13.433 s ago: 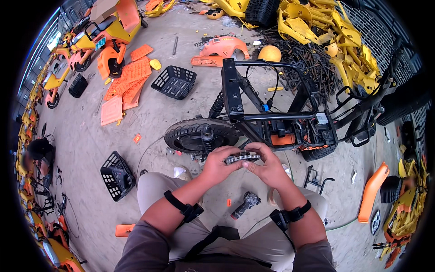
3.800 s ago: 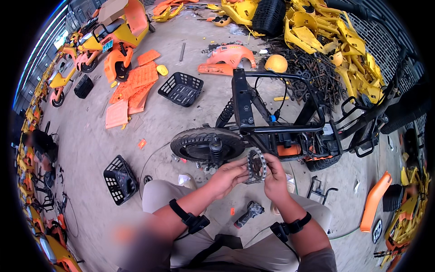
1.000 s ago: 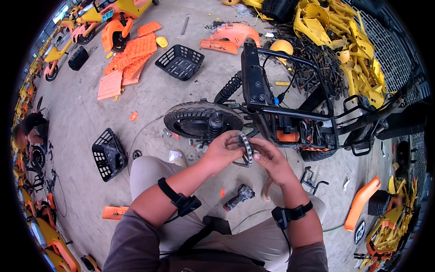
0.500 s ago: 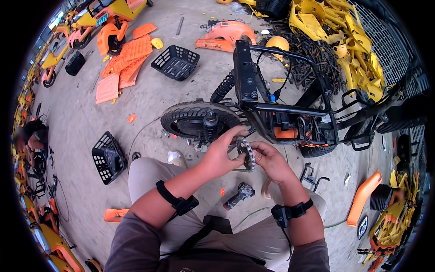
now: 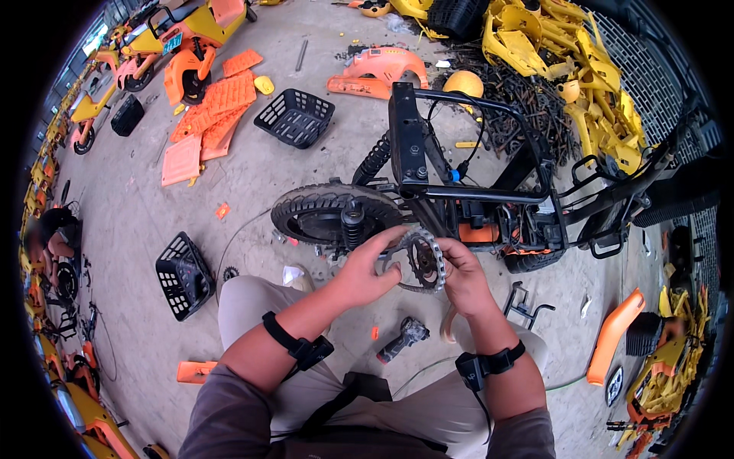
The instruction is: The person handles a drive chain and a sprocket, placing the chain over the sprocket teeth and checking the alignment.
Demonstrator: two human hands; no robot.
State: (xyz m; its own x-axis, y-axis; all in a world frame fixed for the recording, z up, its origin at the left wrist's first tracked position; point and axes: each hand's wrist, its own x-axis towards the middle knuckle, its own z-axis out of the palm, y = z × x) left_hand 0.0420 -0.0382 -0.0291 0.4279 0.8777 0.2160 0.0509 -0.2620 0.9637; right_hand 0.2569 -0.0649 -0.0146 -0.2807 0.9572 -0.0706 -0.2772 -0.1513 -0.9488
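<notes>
Between my two hands is a round, dark chainring with a silver chain (image 5: 439,264) around its rim, tilted so its open middle shows. My left hand (image 5: 368,269) holds its left edge, fingers over the top and thumb at the lower side. On the right edge, my right hand (image 5: 464,281) pinches it; some of its fingertips are hidden behind the ring. Just beyond stands a stripped black scooter frame (image 5: 478,193) with its rear wheel (image 5: 294,205) and a coil shock absorber (image 5: 352,223). A cordless power tool (image 5: 405,338) lies on the floor below my hands.
Black baskets (image 5: 183,275) (image 5: 294,118) and orange panels (image 5: 218,107) lie to the left. Behind the frame are heaps of yellow body parts (image 5: 604,92) and dark metal pieces (image 5: 520,115). Orange-yellow scooters (image 5: 191,46) stand far left. Another person (image 5: 57,237) crouches at the left edge.
The chainring has turned from nearly edge-on to show more of its face, and has shifted slightly right. My right hand has moved a little right with it; both hands keep hold.
</notes>
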